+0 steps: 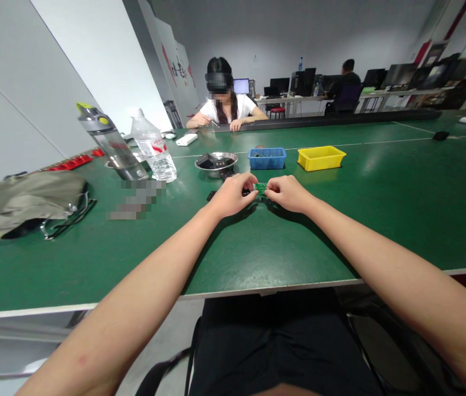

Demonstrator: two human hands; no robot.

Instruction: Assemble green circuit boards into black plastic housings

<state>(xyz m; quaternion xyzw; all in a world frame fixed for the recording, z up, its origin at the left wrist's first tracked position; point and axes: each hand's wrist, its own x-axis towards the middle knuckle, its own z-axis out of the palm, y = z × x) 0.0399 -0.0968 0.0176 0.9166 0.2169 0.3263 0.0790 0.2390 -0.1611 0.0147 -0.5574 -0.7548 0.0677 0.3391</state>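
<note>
Between my two hands is a small green circuit board [261, 188], held just above the green table [299, 253]. My left hand [235, 193] grips its left end between thumb and fingers. The right end is pinched by my right hand [287, 192]. Black parts lie on the table beside and partly behind my left hand. Beyond that hand stands a metal bowl [216, 171] with black pieces in it. A blue bin [266, 160] with small parts inside is behind the board, and a yellow bin [321, 159] stands to its right.
A grey bottle [113, 144] and a clear water bottle [154, 148] stand at the left, near a grey-green bag [31, 201]. A white object [187, 139] lies farther back. Across the table sits a person wearing a headset [218, 82]; another sits near the monitors.
</note>
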